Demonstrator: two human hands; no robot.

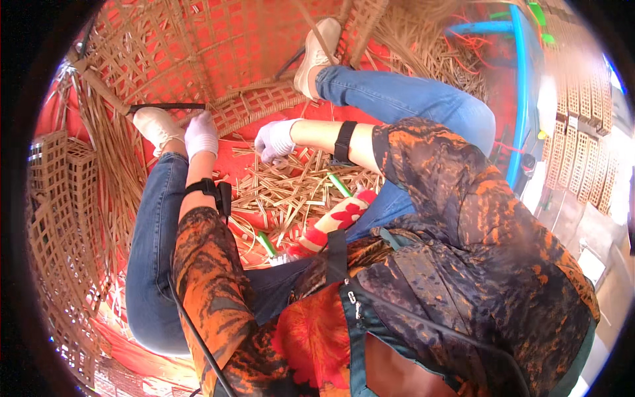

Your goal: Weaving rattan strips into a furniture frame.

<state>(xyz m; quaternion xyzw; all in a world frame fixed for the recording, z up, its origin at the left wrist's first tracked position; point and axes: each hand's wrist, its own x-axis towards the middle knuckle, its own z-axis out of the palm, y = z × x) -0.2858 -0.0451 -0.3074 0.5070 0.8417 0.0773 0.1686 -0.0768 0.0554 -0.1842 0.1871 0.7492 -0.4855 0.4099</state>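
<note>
From the head camera, you sit on the red floor with both legs in blue jeans stretched out, and a large woven cane panel (pixel 218 73) curves up in front of your feet.

Your left hand (pixel 201 134), in a white glove, is closed around the near end of a dark rod-like tool (pixel 165 106) that lies across the lower edge of the panel. The fingers wrap it, though how tightly they press cannot be told.

Your right hand (pixel 274 140), also gloved in white, reaches down just beside the panel's lattice edge (pixel 258 109). Its fingers curl inward over the cane. Whether they pinch a strip or only press on it is hidden.

Between your knees lies a loose heap of cut cane pieces (pixel 291 192). Two green sticks (pixel 338 184) show among them, and a red-and-white patterned cloth (pixel 337 221) sits near your right thigh.

At the left edge stands a stack of finished lattice work (pixel 63 198). A blue pipe (pixel 519 86) runs along the right side.

The step in hand looks like working on the lower rim of the panel, with the tool held at the weave while the other hand steadies the lattice. The next move would call for keeping the tool's tip seated in the weave, your right fingers clear of it, and the panel braced against your feet.
</note>
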